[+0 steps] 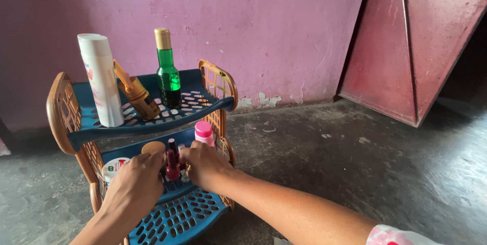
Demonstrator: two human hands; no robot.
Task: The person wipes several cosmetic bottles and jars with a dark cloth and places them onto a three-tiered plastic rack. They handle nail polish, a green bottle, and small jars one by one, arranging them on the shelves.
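A small blue plastic rack (208,107) with brown side panels stands on the floor. On its middle shelf my left hand (134,181) and my right hand (203,164) close in around small nail polish bottles (172,166), a dark red one between them. Whether either hand grips a bottle is hidden by the fingers. Beside them stand a pink-capped bottle (204,132), a round tan lid (153,148) and a white round tin (114,168). The top shelf holds a white lotion bottle (100,80), a green glass bottle (167,70) and a tilted amber bottle (136,93).
The rack's perforated bottom shelf (182,217) shows below my hands. A pink wall (264,27) rises behind. A dark red slanted panel (416,47) leans at the right. Grey concrete floor (355,164) spreads to the right.
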